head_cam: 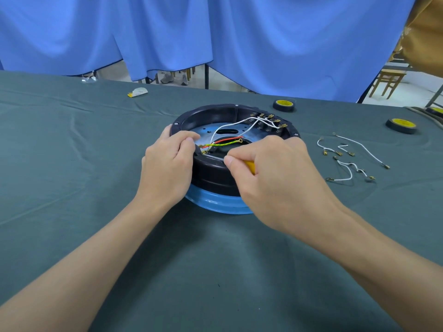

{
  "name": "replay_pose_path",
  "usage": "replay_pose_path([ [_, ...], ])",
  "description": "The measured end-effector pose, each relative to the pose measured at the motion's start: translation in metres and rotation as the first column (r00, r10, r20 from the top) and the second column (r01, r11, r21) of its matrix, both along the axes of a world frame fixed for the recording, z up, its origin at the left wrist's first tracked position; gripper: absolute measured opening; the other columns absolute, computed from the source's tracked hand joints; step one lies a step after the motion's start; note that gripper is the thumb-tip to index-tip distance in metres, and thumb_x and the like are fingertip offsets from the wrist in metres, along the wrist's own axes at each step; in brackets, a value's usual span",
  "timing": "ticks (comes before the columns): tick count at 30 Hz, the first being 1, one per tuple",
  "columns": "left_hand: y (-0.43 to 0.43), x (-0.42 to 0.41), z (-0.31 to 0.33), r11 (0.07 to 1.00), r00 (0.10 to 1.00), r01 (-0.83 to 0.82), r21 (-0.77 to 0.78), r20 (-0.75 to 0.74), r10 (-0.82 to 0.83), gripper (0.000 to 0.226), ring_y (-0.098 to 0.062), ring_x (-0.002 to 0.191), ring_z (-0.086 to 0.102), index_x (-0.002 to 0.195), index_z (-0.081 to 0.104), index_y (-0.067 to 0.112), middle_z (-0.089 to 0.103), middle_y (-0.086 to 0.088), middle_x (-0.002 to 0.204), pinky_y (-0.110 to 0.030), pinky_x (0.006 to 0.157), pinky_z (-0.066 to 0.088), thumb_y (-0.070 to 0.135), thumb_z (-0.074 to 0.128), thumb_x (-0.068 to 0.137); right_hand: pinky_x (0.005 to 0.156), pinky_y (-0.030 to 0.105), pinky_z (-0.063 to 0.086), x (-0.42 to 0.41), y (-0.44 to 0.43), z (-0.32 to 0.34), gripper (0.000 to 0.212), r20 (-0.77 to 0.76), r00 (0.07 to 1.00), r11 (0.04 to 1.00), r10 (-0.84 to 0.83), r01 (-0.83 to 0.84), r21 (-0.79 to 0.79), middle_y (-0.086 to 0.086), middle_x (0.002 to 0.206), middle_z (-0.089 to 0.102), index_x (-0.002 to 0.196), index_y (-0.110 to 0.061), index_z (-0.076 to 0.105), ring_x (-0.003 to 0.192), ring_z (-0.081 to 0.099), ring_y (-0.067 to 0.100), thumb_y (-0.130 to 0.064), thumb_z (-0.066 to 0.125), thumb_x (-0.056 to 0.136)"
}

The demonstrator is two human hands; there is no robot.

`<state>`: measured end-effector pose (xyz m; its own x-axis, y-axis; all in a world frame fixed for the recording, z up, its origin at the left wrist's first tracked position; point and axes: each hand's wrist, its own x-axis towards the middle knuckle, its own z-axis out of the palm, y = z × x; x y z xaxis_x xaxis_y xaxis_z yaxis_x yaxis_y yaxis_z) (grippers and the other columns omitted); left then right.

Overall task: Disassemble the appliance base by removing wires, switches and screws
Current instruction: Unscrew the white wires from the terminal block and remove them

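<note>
Appliance base [211, 172] sits at the middle of the worktop [84, 178], a little toward the far edge, open side up.

Risk: the screwdriver [250, 166] tip could slip off the terminal inside the near rim and nick the red wire [227, 140] or the green-yellow wire [224, 144] if the base shifts.

Look: black ring on a blue bottom, with white wires [249, 122] plugged into the far-right terminals.

Left hand [167, 164] curls over the near-left rim. Right hand [278, 176] pinches the yellow handle.

Loose wires [347, 161] lie toward the right edge.

Right of the base [215, 173] lie loose wires [345, 161] and tape rolls [400, 125]; left, bare cloth [72, 152].
</note>
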<state>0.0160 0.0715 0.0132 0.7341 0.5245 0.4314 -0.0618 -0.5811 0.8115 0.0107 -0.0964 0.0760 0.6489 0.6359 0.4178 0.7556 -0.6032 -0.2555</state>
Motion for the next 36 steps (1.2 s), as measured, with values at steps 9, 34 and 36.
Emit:
replay_pose_path([
  [9,-0.002,0.0,0.0,1.0,1.0,-0.022,0.02,-0.016,0.022,0.043,-0.012,0.097,0.054,0.102,0.072,0.027,0.063,0.011,0.106,-0.035,0.09,0.039,0.031,0.033,0.083,0.055,0.032,0.024,-0.007,0.005,0.003,0.046,0.003,1.0,0.993,-0.02,0.02,-0.119,-0.001,0.054,0.022,0.057,-0.018,0.023,0.051,0.02,0.018,-0.021,0.041,0.099],
  [34,-0.001,0.002,-0.002,0.999,1.0,-0.028,0.03,0.01,0.028,0.044,-0.01,0.094,0.054,0.105,0.072,0.025,0.062,0.011,0.106,-0.03,0.083,0.037,0.03,0.033,0.084,0.049,0.023,0.024,0.0,-0.003,-0.01,0.052,0.002,1.0,0.992,0.016,-0.016,0.123,0.0,0.042,0.014,0.052,-0.018,0.022,0.046,0.022,0.024,-0.016,0.052,0.095],
  [36,-0.001,0.001,-0.002,0.999,1.0,-0.026,0.03,0.008,0.026,0.044,-0.01,0.094,0.054,0.105,0.072,0.025,0.062,0.012,0.105,-0.03,0.084,0.037,0.03,0.033,0.084,0.048,0.023,0.024,-0.001,-0.002,-0.01,0.052,0.006,1.0,0.992,0.018,-0.018,0.125,0.0,0.043,0.014,0.052,-0.018,0.022,0.045,0.02,0.023,-0.017,0.052,0.095],
])
